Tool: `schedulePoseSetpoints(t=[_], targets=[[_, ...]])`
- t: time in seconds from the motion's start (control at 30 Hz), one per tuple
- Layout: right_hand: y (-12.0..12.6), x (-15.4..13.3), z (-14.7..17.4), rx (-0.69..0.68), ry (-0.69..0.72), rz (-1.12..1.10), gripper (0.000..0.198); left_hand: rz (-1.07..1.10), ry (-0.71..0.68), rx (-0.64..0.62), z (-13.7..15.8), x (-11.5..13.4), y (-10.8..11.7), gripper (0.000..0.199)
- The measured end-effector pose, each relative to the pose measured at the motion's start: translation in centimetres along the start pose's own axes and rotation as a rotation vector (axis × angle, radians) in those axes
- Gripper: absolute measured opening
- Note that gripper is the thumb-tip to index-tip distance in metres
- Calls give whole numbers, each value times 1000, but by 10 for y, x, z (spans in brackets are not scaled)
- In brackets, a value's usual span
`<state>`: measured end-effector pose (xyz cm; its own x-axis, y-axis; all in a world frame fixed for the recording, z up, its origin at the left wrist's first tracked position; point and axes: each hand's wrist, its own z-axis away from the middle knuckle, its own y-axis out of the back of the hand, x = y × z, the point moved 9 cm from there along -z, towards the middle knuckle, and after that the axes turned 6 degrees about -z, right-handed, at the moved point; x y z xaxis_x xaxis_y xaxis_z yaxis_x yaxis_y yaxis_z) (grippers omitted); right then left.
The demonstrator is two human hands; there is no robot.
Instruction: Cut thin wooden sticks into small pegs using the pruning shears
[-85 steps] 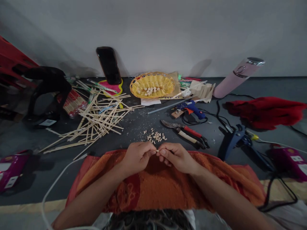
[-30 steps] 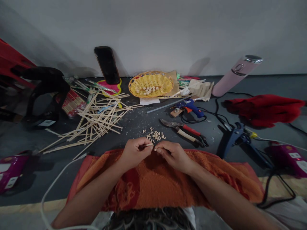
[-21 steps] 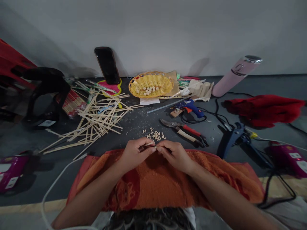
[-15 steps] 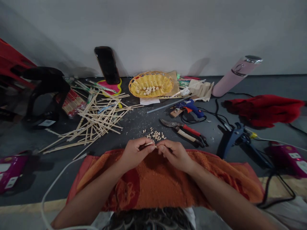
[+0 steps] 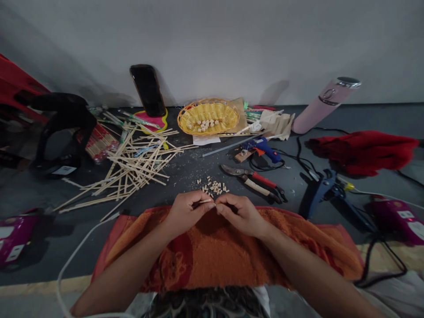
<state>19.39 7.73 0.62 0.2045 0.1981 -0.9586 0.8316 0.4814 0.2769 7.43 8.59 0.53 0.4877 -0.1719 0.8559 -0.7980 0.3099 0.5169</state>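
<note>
My left hand (image 5: 188,211) is closed in a pinch on a short piece of wooden stick (image 5: 204,201), whose pale length shows between thumb and forefinger. Its fingertips meet those of my right hand (image 5: 240,214), also closed in a pinch; what the right fingers grip is hidden or too small to make out. Both hands are above the near edge of an orange towel (image 5: 228,251). Just beyond them lies a small pile of cut stick pieces (image 5: 217,187) on the dark table. Farther back, a yellow woven basket (image 5: 185,126) holds several small pale clusters.
Long wooden sticks (image 5: 132,172) lie heaped at left. Red-handled pruning shears (image 5: 253,181) and a blue glue gun (image 5: 265,148) are right of the pile. A phone (image 5: 149,90), a pink bottle (image 5: 323,106), a red cloth (image 5: 364,152) and blue-handled cutters (image 5: 319,194) stand or lie around.
My right fingertips have shifted slightly and are now pressed closer against the left ones. The left hand stays nearly in place.
</note>
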Motion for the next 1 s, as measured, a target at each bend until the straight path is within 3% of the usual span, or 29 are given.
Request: schedulePoseSetpoints(t=[0.13, 0.27, 0.37, 0.53, 0.9, 1.0], targets=[[10, 2, -2, 56, 18, 97, 19, -87, -13, 20, 0, -4, 2, 16], [35, 8, -4, 211, 81, 364, 17, -77, 45, 205, -2, -14, 25, 25], [38, 13, -6, 197, 114, 539, 17, -79, -11, 285, -4, -11, 35, 28], [29, 15, -7, 140, 148, 631, 19, -130, -48, 291, -3, -9, 34, 28], [49, 12, -5, 242, 157, 588, 32, -167, -33, 287, -1, -7, 33, 25], [39, 4, -6, 209, 208, 646, 31, -160, -33, 282, -2, -8, 32, 25]])
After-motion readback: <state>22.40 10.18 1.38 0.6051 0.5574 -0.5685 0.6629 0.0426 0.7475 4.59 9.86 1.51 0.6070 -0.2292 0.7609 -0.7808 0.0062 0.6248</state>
